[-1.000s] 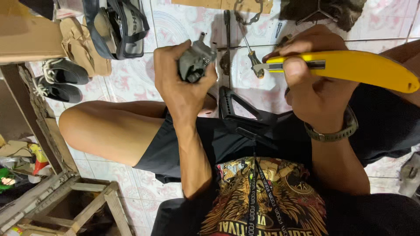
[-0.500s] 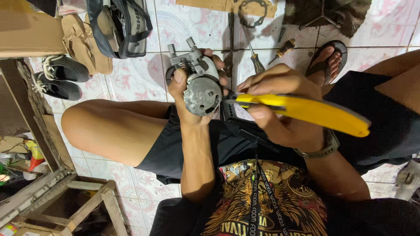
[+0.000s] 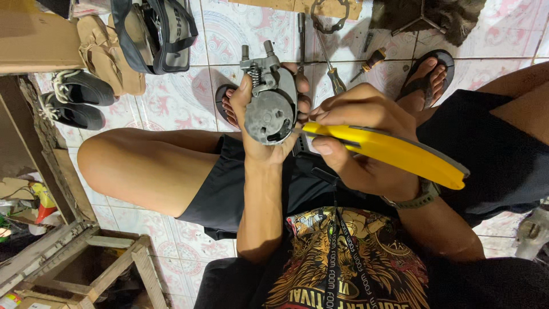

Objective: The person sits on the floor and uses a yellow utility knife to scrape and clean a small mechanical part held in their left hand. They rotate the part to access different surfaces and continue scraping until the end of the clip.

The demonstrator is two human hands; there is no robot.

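- The grey metal carburetor-like part (image 3: pixel 270 103) sits upright in front of the person's chest, above the lap, its round cover plate facing the camera and a spring and two studs at its top.
- The left hand (image 3: pixel 260 129) is wrapped closed around the part from behind and below, thumb along its left side, fingertips showing at its right edge.
- The right hand (image 3: pixel 357 137) is closed around the front end of a yellow-handled utility knife (image 3: pixel 389 150); the knife's nose touches the lower right edge of the round cover. The blade itself is too small to make out.
- Judged from this, the step in hand is working the knife tip at the seam of the cover, scraping or prying. The next move calls for a steady left hold and small, controlled pressure, with the tip kept away from the left fingers.
- Beyond, on the patterned tile floor (image 3: pixel 171 97): screwdrivers (image 3: pixel 334 77), sandalled feet (image 3: pixel 426 80), black shoes (image 3: pixel 74 97), and a wooden frame (image 3: pixel 86 257) at lower left.
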